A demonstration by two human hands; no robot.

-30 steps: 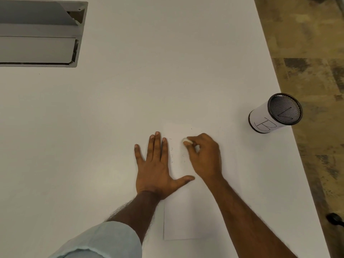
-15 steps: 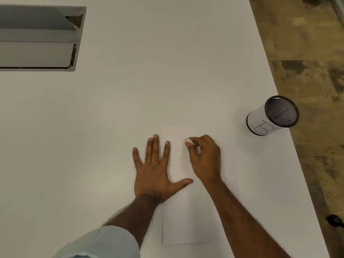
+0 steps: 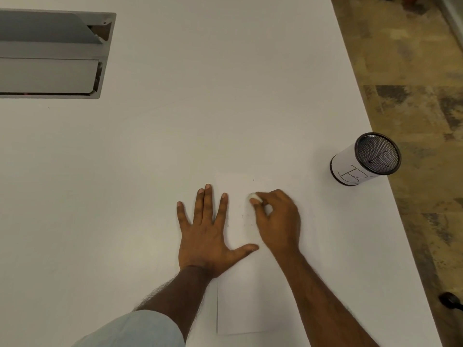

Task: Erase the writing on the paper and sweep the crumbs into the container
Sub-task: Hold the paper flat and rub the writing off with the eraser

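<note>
A white sheet of paper [image 3: 238, 304] lies on the white table, near the front edge. My left hand [image 3: 208, 234] is pressed flat on the paper's left side, fingers spread. My right hand [image 3: 278, 221] pinches a small white eraser [image 3: 253, 195] against the upper part of the sheet. Faint pencil marks and small crumbs [image 3: 246, 220] show between my hands. A black mesh container [image 3: 368, 159] wrapped in white paper with a drawn letter stands to the right, close to the table's right edge.
A grey recessed cable hatch [image 3: 52, 53] sits in the table [image 3: 175, 108] at the far left. The table's right edge runs diagonally past the container, with patterned floor [image 3: 413, 96] beyond it. A dark object [image 3: 451, 300] lies on the floor at the lower right.
My right hand has shifted the eraser slightly over the upper part of the paper. The left hand stays flat on the sheet. The view has tilted a little.
</note>
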